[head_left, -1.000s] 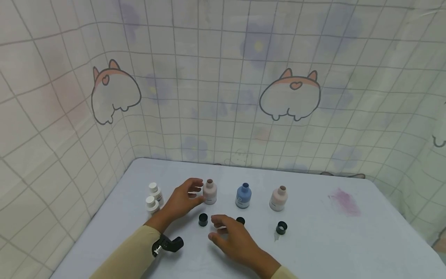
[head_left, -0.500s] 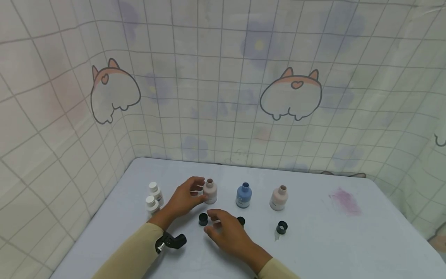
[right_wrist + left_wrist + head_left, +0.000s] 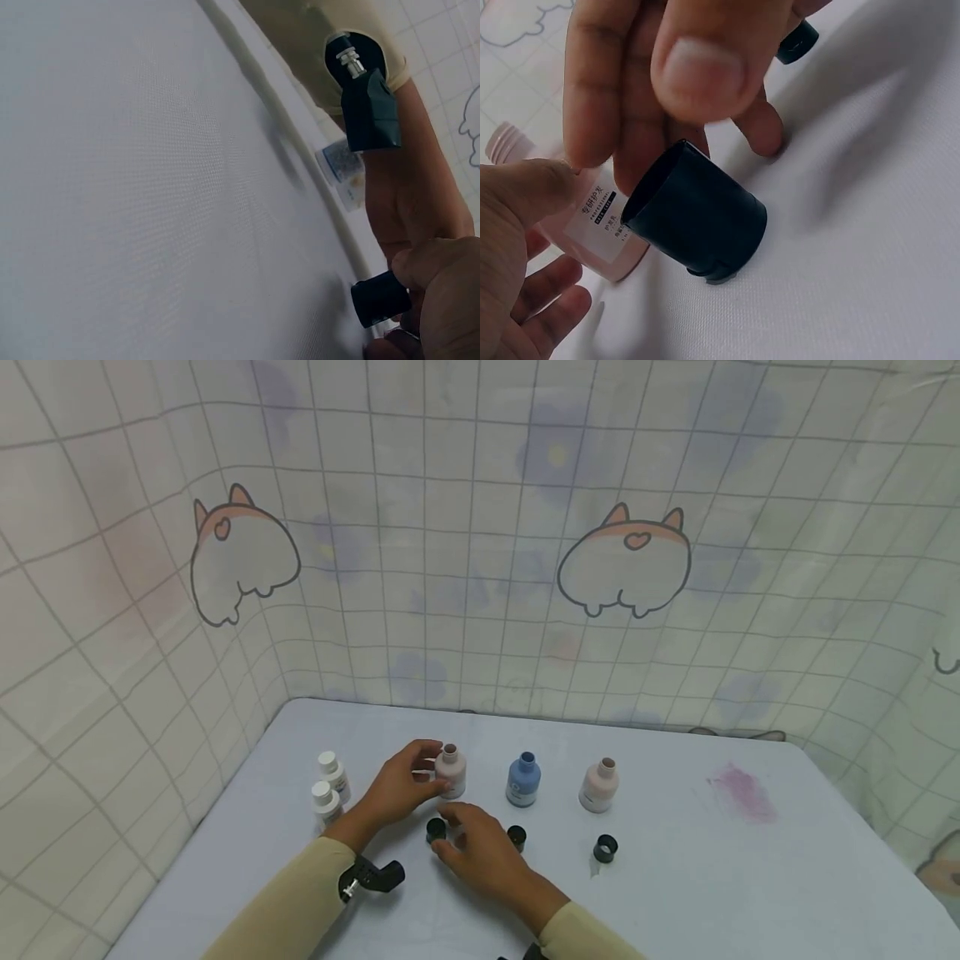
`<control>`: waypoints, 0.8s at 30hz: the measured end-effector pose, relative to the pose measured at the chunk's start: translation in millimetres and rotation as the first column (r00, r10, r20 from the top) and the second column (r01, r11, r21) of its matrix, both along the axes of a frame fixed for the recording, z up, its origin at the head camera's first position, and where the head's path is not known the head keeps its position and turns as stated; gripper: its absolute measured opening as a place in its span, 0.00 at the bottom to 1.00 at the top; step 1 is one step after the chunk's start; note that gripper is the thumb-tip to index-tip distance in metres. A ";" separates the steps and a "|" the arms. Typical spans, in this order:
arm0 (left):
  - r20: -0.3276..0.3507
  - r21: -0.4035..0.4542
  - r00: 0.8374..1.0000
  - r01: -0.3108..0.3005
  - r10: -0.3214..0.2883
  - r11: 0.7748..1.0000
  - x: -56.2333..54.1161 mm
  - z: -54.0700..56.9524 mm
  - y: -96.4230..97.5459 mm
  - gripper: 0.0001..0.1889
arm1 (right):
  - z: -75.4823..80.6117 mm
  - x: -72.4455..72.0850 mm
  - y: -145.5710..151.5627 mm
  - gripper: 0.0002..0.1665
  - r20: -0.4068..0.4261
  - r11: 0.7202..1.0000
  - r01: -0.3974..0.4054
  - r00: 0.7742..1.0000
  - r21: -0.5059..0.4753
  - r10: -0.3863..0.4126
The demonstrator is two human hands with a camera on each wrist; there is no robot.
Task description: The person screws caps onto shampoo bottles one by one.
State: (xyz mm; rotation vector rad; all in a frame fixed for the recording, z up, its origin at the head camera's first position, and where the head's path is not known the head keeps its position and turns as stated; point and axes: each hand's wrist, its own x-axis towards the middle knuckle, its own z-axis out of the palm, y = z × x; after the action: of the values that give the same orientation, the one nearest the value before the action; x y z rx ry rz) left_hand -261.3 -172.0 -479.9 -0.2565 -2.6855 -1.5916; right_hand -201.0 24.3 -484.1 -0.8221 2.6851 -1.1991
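My left hand (image 3: 401, 787) is at a pale pink bottle (image 3: 452, 774) without a cap, its thumb across the bottle's near side and its fingers curved on the left side. In the left wrist view the labelled pink bottle (image 3: 604, 225) stands tilted to the camera, between the left thumb (image 3: 536, 187) and fingers. My right hand (image 3: 487, 856) hovers with spread, bent fingers around a black cap (image 3: 697, 214), which rests on the table. The right thumb overlaps the cap (image 3: 381, 298) in the right wrist view; no grip shows.
A blue uncapped bottle (image 3: 523, 781) and another pink one (image 3: 599, 786) stand to the right. Black caps (image 3: 516, 837) (image 3: 605, 849) lie before them. Two white-capped bottles (image 3: 333, 775) (image 3: 326, 803) stand left. A pink stain (image 3: 744, 793) marks the white table (image 3: 712, 877).
My right hand has moved left and slightly forward to the nearest black cap. My left hand has shifted slightly right, its thumb further across the pink bottle. The bottles have stayed in place.
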 end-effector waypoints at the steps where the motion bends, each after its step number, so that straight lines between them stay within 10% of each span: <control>1: 0.001 0.005 1.000 0.002 -0.002 1.000 -0.4 0.1 0.2 0.36 | -0.6 -1.1 -1.0 0.28 -0.008 1.000 0.000 1.000 0.007 0.000; 24: -0.011 -0.036 1.000 -0.001 0.000 0.999 -6.2 -3.6 6.1 0.33 | -9.3 -8.4 -9.8 0.22 -0.085 0.994 0.047 0.996 0.094 -0.040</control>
State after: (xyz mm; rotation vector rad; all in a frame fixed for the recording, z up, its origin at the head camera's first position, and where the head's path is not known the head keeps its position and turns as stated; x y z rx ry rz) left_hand -267.4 -165.9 -483.5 -0.2636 -2.7080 -1.5388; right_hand -209.4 14.5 -493.4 -0.8211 2.8157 -1.0567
